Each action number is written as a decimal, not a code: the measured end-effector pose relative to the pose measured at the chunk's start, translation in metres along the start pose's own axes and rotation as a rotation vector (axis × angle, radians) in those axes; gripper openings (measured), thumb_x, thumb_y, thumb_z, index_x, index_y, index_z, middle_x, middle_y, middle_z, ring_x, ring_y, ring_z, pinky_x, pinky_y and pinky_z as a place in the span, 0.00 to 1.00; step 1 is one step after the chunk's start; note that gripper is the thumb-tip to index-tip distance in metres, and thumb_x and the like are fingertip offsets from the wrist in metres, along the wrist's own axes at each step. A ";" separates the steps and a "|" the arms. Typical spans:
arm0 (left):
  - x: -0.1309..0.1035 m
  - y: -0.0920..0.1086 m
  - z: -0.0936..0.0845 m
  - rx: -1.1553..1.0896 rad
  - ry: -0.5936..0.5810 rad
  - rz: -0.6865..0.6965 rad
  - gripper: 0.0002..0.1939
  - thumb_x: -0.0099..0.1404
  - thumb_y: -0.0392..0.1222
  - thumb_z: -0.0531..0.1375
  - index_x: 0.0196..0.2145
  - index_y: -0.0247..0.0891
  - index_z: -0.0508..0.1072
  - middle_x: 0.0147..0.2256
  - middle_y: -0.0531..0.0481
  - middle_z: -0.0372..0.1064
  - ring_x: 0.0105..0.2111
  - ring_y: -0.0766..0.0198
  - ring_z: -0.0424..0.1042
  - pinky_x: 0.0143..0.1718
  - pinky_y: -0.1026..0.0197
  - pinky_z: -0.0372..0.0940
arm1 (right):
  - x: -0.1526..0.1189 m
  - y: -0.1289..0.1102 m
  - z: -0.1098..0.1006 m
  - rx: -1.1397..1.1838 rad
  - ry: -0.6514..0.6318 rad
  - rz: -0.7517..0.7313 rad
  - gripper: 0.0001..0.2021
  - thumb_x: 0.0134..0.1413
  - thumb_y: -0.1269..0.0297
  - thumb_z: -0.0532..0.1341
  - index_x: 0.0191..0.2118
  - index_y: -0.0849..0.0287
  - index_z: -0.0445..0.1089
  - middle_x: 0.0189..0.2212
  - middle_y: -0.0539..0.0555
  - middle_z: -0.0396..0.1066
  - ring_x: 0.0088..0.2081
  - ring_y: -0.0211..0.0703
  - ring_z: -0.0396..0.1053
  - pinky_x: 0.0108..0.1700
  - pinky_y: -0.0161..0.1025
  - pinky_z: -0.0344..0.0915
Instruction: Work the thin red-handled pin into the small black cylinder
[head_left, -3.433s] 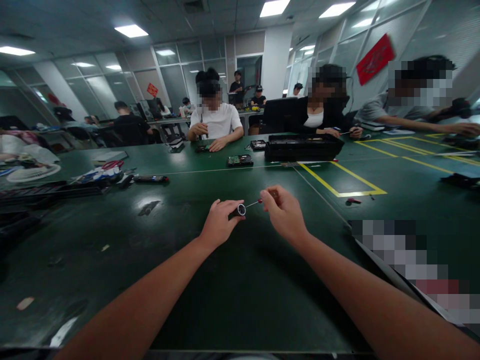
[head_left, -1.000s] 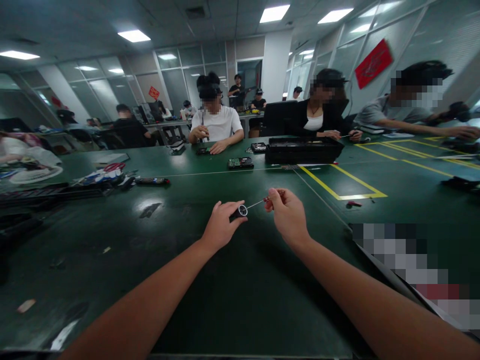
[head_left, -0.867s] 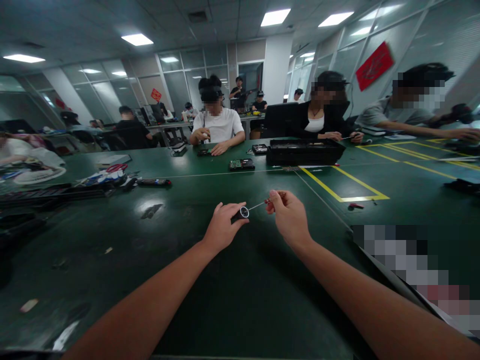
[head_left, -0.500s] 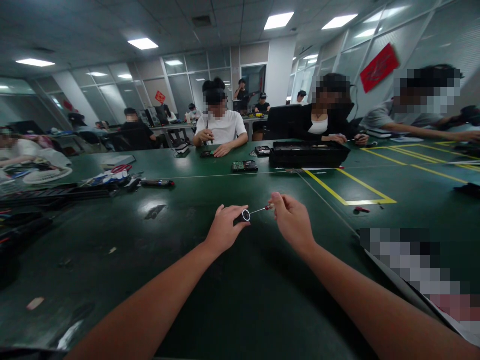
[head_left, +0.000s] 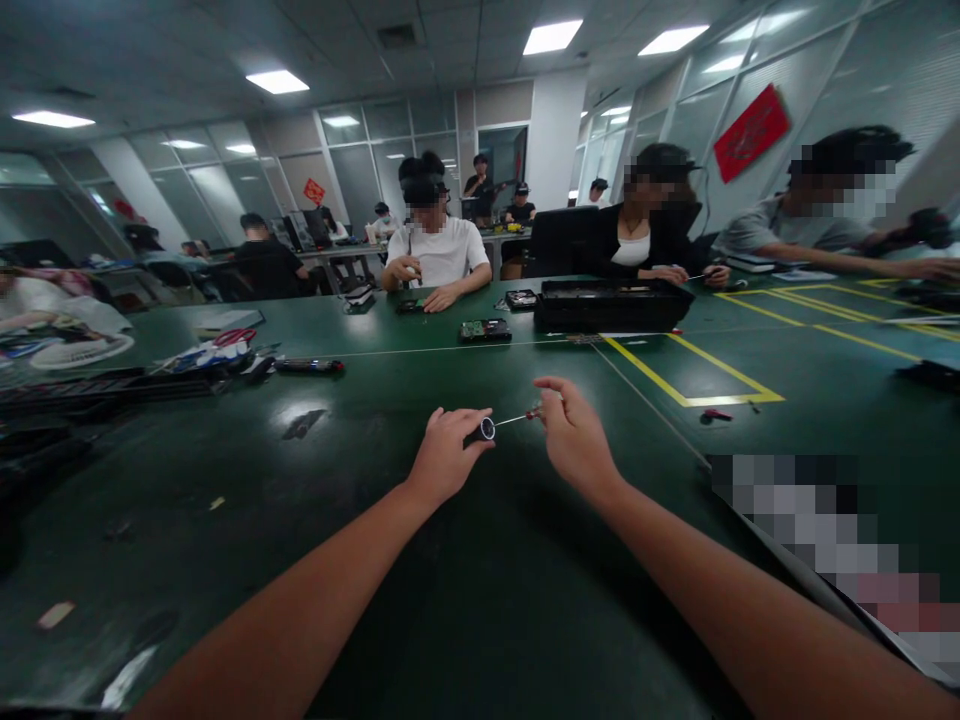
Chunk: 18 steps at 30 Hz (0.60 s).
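Note:
Between the thumb and fingers of my left hand (head_left: 448,455) is a small dark round part (head_left: 487,429) with a bright ring on its face, held above the green table. My right hand (head_left: 576,432) grips a small screwdriver (head_left: 531,413) by its red handle, with the index finger raised above the grip. The thin shaft points left, and its tip is at or close to the face of the round part. Whether the tip touches it is too small to tell.
On the green table (head_left: 285,560), a black tray (head_left: 613,306) and a circuit board (head_left: 485,330) lie ahead. A dark pen-like tool (head_left: 309,367) and cluttered tools lie left. A small red piece (head_left: 717,415) is right of my hand. Several people sit around.
My right index finger has lifted and straightened off the screwdriver handle. The whole view has shifted slightly. My left hand keeps its hold on the round part.

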<state>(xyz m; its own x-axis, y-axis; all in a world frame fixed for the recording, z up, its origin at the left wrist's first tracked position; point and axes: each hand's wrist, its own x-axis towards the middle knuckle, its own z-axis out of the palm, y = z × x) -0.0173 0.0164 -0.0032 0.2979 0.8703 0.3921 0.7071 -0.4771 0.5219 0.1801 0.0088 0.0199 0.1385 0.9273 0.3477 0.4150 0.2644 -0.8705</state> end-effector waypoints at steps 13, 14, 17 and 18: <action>0.000 -0.003 0.005 -0.049 0.010 0.012 0.22 0.66 0.35 0.64 0.57 0.40 0.72 0.55 0.46 0.72 0.56 0.56 0.69 0.59 0.48 0.63 | 0.007 0.010 0.004 0.057 -0.025 0.058 0.16 0.64 0.56 0.51 0.51 0.57 0.64 0.34 0.54 0.73 0.33 0.47 0.69 0.36 0.43 0.63; 0.000 -0.003 0.005 -0.048 0.009 0.007 0.22 0.66 0.35 0.64 0.57 0.40 0.72 0.54 0.46 0.72 0.55 0.55 0.69 0.59 0.48 0.64 | 0.007 0.010 0.004 0.075 -0.038 0.055 0.16 0.63 0.55 0.51 0.52 0.57 0.64 0.35 0.54 0.73 0.33 0.47 0.69 0.37 0.43 0.63; 0.000 -0.002 0.007 -0.036 -0.020 0.013 0.23 0.66 0.34 0.64 0.58 0.41 0.72 0.54 0.46 0.73 0.54 0.55 0.69 0.57 0.48 0.65 | 0.008 0.009 0.003 0.026 -0.044 0.035 0.18 0.64 0.50 0.51 0.46 0.57 0.69 0.30 0.53 0.72 0.32 0.47 0.69 0.36 0.43 0.62; 0.000 -0.003 0.007 -0.027 -0.031 0.017 0.23 0.65 0.34 0.64 0.57 0.41 0.72 0.53 0.46 0.73 0.54 0.55 0.70 0.57 0.48 0.65 | 0.008 0.008 0.002 -0.025 -0.038 0.022 0.20 0.65 0.48 0.50 0.43 0.56 0.70 0.28 0.53 0.71 0.31 0.48 0.69 0.35 0.43 0.61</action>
<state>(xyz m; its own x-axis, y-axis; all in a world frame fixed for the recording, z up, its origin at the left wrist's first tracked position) -0.0145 0.0182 -0.0103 0.3296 0.8651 0.3781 0.6845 -0.4948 0.5354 0.1824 0.0189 0.0153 0.1139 0.9423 0.3147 0.4344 0.2377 -0.8688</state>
